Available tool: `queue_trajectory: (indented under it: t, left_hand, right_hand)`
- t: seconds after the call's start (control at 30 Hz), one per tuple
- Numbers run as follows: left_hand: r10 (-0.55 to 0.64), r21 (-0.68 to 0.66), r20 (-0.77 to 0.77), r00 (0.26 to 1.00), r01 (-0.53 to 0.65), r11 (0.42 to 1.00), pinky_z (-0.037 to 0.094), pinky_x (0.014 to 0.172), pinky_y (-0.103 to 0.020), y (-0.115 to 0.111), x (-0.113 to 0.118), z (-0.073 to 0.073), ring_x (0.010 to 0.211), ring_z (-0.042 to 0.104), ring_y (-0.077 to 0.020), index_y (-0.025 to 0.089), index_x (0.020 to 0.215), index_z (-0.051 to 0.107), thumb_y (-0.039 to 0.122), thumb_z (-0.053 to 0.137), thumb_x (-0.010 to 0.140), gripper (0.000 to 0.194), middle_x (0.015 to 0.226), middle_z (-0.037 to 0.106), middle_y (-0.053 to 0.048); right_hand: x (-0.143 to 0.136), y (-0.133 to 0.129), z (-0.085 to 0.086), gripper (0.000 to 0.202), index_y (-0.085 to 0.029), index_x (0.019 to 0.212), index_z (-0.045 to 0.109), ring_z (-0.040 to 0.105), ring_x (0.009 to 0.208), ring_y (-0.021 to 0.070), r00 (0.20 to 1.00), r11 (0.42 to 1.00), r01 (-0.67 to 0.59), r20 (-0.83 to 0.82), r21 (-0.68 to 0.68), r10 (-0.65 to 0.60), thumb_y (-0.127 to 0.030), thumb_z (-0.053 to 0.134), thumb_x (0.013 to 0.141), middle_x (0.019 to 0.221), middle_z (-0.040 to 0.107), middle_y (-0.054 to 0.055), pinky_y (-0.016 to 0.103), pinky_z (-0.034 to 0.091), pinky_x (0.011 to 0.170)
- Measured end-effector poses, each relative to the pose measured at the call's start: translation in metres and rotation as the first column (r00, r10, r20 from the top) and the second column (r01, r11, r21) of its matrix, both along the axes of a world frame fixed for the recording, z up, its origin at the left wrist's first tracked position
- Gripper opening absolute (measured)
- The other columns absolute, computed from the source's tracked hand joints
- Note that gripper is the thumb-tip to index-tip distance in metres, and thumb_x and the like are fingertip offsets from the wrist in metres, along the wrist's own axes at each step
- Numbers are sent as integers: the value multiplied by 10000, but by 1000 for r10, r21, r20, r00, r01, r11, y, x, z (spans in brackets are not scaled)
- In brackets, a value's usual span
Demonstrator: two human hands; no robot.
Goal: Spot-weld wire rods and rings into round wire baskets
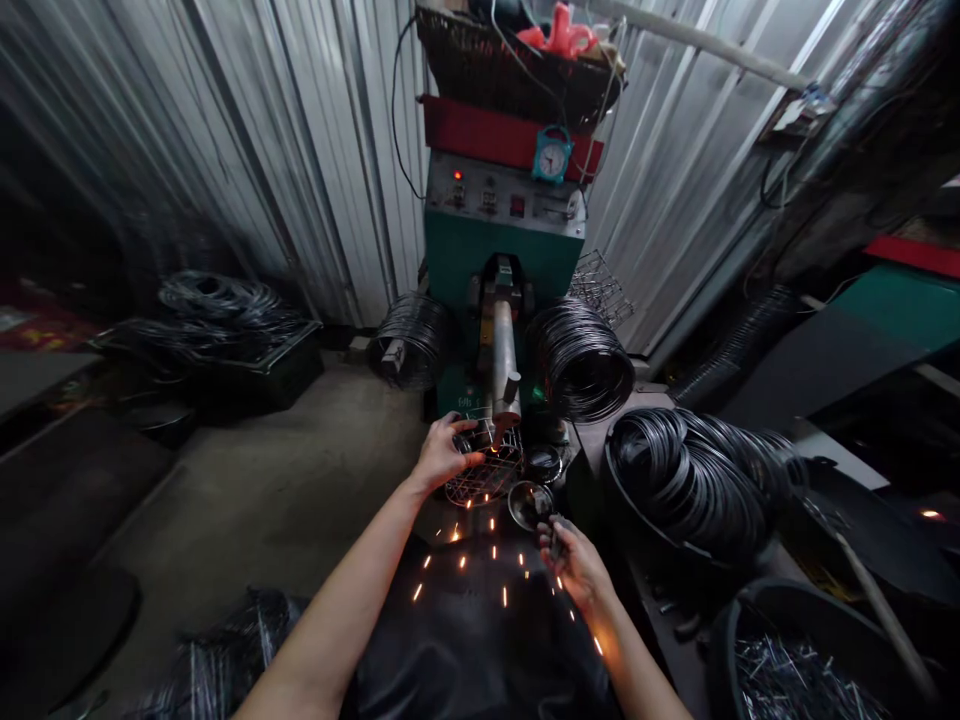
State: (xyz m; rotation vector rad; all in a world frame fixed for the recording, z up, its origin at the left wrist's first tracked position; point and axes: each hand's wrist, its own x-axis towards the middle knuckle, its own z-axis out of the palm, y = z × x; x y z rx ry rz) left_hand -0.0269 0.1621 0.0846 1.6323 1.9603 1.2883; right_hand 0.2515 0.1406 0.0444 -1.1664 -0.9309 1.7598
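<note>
My left hand (pixel 442 457) grips the edge of a wire basket (pixel 480 485), thumb and fingers closed on its wires. The basket sits at the tip of the welding machine's (pixel 504 350) thick metal arm, where an orange glow shows and sparks fly toward me. My right hand (pixel 574 560) is lower and to the right, its fingers curled around small grey pieces whose kind I cannot make out. Just beyond those fingers is a round metal bowl (pixel 517 515) with small bits in it. A second dark round container (pixel 544 462) stands behind the bowl.
Wire coils (pixel 581 360) flank the machine. More coiled wire (pixel 690 480) fills a tub at right. A bucket (pixel 724 640) of short wire pieces stands front right. A wire-laden crate (pixel 255 370) is at left. A dark apron (pixel 480 640) covers my lap, with sparks above it.
</note>
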Motion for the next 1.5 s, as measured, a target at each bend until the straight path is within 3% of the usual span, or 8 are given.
queue_trajectory:
  t: [0.23,0.33,0.43,0.6,0.9,1.1,1.33,1.5]
  left_hand:
    - [19,-15,171,985,-17,1000,241,1086,-520,-41,-16,-53,1342,290,-333,237,1400,267,387,818,503,1064,1442,325,-161]
    - [19,-10,348,937,-17,1000,279,1084,-480,-48,-10,-83,1315,359,-288,256,1420,168,330,810,535,1095,1417,379,-144]
    - [29,48,476,879,-59,997,328,1070,-421,-42,3,-93,1312,371,-247,255,1412,147,297,775,600,1028,1420,383,-137]
    - [57,89,589,806,-134,987,383,1035,-421,-48,6,-81,1267,433,-253,233,1364,240,361,757,614,919,1400,399,-147]
    - [-107,60,-7,994,107,992,321,1071,-492,-107,16,-38,1260,403,-307,206,1235,454,173,738,520,771,1321,443,-116]
    - [-152,-12,-205,967,152,988,326,1055,-526,-101,40,-18,1258,370,-360,183,1248,473,161,739,483,810,1340,413,-140]
    - [-141,-8,-165,976,141,990,396,1020,-479,-90,32,-12,1207,440,-323,191,1222,494,169,721,496,761,1294,447,-116]
    - [-142,-19,-211,967,141,990,404,1007,-484,-87,35,-7,1200,444,-331,176,1204,507,181,721,495,740,1282,457,-126]
  right_hand:
    - [29,0,-25,225,-226,788,625,587,548,146,979,977,168,-90,-135,-181,-315,717,603,633,608,-11,295,517,515]
    - [34,-11,-42,265,-236,827,660,574,544,154,967,974,223,122,34,-226,-359,722,600,639,621,-10,279,485,476]
    - [41,-28,-57,209,-240,809,698,630,731,222,899,946,26,406,323,-164,-372,697,647,760,681,37,345,520,672]
    - [45,-37,-42,161,-255,797,707,651,820,271,752,836,-354,659,419,-12,-352,603,721,841,710,66,409,496,766]
    - [-39,-11,94,254,-199,888,575,570,661,141,462,540,-795,853,277,244,-163,646,647,731,636,-23,207,393,557]
    - [-66,-9,80,175,-195,856,599,587,652,156,432,632,-694,902,344,-16,-117,581,700,715,643,-1,223,399,588]
    - [-55,-8,66,256,-206,996,666,634,867,158,573,369,-774,817,515,61,-124,500,819,939,687,48,241,467,765]
    - [-63,-5,67,276,-229,1004,689,649,853,176,470,468,-769,881,435,-46,-130,543,792,942,695,49,250,484,749]
